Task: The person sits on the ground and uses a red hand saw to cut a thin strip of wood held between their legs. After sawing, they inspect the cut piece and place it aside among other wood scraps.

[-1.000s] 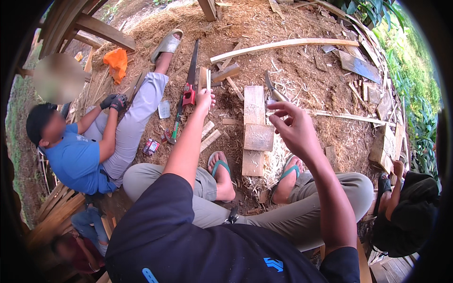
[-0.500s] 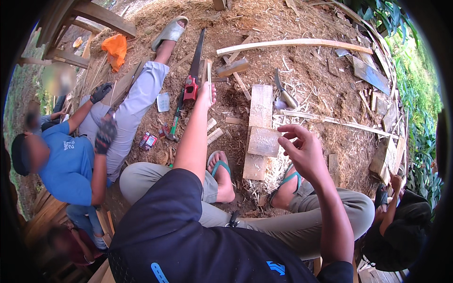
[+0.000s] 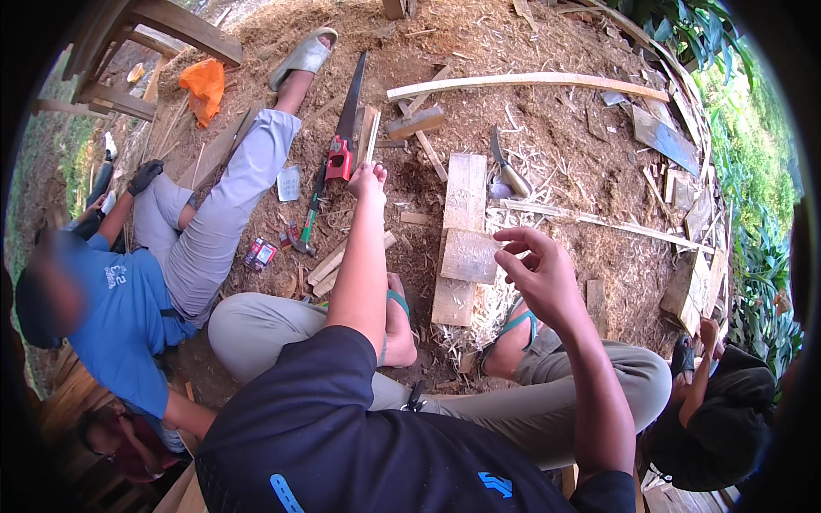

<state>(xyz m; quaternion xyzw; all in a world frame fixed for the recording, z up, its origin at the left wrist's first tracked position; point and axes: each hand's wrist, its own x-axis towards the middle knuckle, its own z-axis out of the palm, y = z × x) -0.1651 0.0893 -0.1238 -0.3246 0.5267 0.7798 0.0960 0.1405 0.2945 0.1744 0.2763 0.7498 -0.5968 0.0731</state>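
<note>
My left hand (image 3: 368,179) is stretched forward with its fingers closed round a thin pale wooden stick (image 3: 374,138), which points away from me. Just beyond that hand lies a short wooden piece, partly behind the stick. My right hand (image 3: 540,272) hovers by the right edge of a squarish wooden block (image 3: 469,256), its fingers bent and apart with nothing visible between them. That block rests across a longer flat board (image 3: 465,192) on the ground between my feet. Past the board lies a curved blade with a wooden handle (image 3: 516,180).
A handsaw with a red handle (image 3: 339,157) and a green-handled hammer (image 3: 310,224) lie left of my left hand. A long pale strip (image 3: 530,79) crosses the far ground. Shavings cover the soil. A person in a blue shirt (image 3: 128,291) sits left; another (image 3: 710,419) is at right.
My left hand has shifted slightly left and nearer to me with the stick. My right hand has barely moved. The person in blue has leaned down and lowered one arm.
</note>
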